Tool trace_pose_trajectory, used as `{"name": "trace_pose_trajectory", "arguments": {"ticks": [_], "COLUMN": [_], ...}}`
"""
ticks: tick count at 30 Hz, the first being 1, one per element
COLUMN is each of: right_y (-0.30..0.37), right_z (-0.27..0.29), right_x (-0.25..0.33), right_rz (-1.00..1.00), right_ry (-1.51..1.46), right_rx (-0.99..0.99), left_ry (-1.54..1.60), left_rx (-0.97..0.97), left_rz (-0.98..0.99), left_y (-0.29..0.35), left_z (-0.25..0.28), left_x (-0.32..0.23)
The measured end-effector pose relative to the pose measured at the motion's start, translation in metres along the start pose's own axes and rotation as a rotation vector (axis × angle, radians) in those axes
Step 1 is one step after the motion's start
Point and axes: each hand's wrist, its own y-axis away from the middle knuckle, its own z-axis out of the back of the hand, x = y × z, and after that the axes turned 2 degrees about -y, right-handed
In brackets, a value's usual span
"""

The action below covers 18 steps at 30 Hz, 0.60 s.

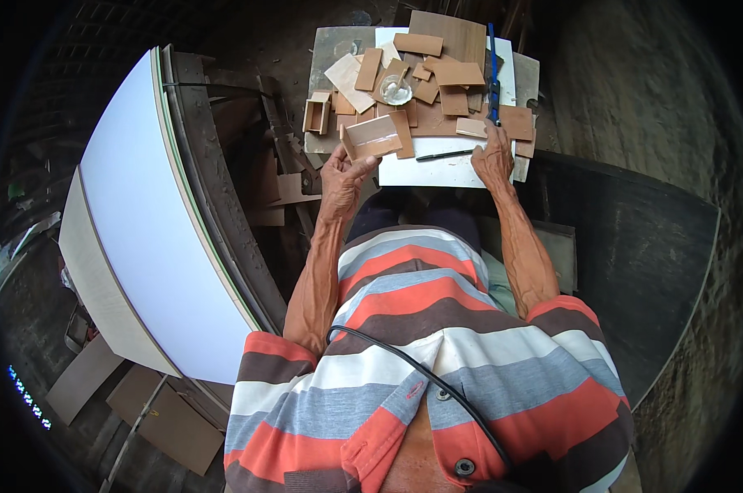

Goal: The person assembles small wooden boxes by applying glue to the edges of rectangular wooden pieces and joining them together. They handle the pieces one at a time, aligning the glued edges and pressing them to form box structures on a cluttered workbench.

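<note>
- Holding a small wooden box piece [373,136] in the left hand [344,174], fingers clasped on its near lower edge; piece sits tilted at the near-left corner of the bench [437,171], partly over the edge.
- Right hand [492,154] lies palm-down near the bench's right edge, fingers spread over a wood offcut [471,127]; pressing flat, not clenched. Cannot tell if fingertips also touch the blue-handled tool [492,78] running along the right side.
- Dark pencil [444,154] lies on the white sheet betw. the two hands, near the front edge.
- Scattered wood offcuts [437,78] cover the bench centre and far edge; small clear glass cup [395,89] stands among them, contents not readable.
- A second small open box [316,113] sits at the left edge.
- Risk (judgement): box piece overhangs the corner w/ a one-hand grip, so a slip could drop it into the scrap below.
- Risk: the cup is crowded by loose offcuts; a nudge of the pile could tip it.
- Risk: pencil is close to the front edge, could roll off if the sheet is bumped.
- Surface: small bench topped w/ a white sheet, worn grey at the far-left corner, cluttered.
- Room: dim workshop; large white laminated panels [154,222] stacked at left, brown board scraps on the floor, dark flat surface at right.
</note>
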Motion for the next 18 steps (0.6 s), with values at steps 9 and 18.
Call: {"name": "trace_pose_trajectory", "arguments": {"ticks": [9, 18], "right_y": [-0.031, -0.039], "right_z": [-0.009, -0.007], "right_x": [-0.022, -0.031], "right_rz": [0.260, 0.321], "right_ry": [0.117, 0.220], "right_rx": [-0.042, 0.073], "left_ry": [-0.070, -0.182], "left_rx": [0.012, -0.001], "left_rz": [0.097, 0.113], "left_y": [-0.003, -0.015], "left_z": [-0.002, -0.010], "left_x": [0.016, 0.039]}}
